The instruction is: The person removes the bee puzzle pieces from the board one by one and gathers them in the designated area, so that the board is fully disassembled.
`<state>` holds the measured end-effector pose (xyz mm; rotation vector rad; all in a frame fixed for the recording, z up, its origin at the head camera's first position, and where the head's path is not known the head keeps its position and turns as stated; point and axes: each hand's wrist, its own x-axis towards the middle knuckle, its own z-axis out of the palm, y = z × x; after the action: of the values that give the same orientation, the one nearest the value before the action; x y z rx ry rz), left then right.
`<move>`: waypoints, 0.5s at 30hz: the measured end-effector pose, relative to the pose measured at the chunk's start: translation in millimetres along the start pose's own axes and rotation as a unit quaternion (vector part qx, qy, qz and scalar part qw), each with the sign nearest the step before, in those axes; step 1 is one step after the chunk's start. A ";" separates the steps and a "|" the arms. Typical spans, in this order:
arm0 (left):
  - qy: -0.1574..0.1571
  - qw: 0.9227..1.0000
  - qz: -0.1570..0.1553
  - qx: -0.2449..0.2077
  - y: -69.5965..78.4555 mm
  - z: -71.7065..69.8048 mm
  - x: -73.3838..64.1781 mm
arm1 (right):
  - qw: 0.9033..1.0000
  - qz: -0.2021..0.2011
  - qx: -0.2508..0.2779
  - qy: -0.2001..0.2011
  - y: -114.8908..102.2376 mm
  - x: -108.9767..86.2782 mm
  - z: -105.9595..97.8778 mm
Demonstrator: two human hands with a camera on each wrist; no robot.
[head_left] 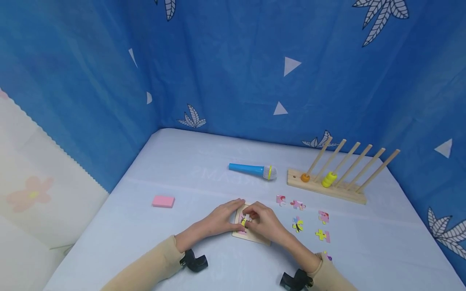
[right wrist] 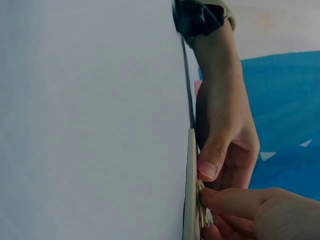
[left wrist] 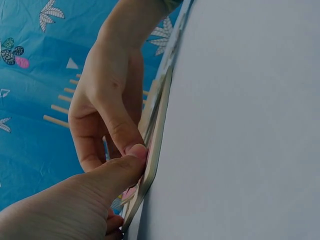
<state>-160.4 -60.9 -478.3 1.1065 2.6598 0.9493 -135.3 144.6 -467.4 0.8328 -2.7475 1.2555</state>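
Observation:
A small wooden puzzle board (head_left: 255, 237) lies flat on the table, with pink and yellow pieces in its frame. My left hand (head_left: 220, 218) grips the board at its left side, thumb on the near part and fingers at the far edge. Over the middle of the board, my right hand (head_left: 267, 224) pinches a puzzle piece (head_left: 248, 217), mostly covered by its fingers. In the left wrist view the left thumb (left wrist: 122, 172) presses down close to the right hand's thumb. Both hands hide much of the picture.
Several loose puzzle pieces (head_left: 297, 224) are scattered right of the board, one partly behind the right forearm. Farther back lie a blue toy microphone (head_left: 247, 168) and a wooden peg stand (head_left: 327, 190) with orange and yellow beads. A pink block (head_left: 163, 201) sits at the left.

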 end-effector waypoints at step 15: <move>-0.005 1.000 0.001 0.004 -0.4 -0.5 1.4 | 0.998 -0.015 -0.051 0.028 -2.8 -2.0 -14.0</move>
<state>-161.8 -60.4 -478.0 1.1123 2.6576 0.9332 -135.1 153.9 -456.4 0.8151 -2.7174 1.1062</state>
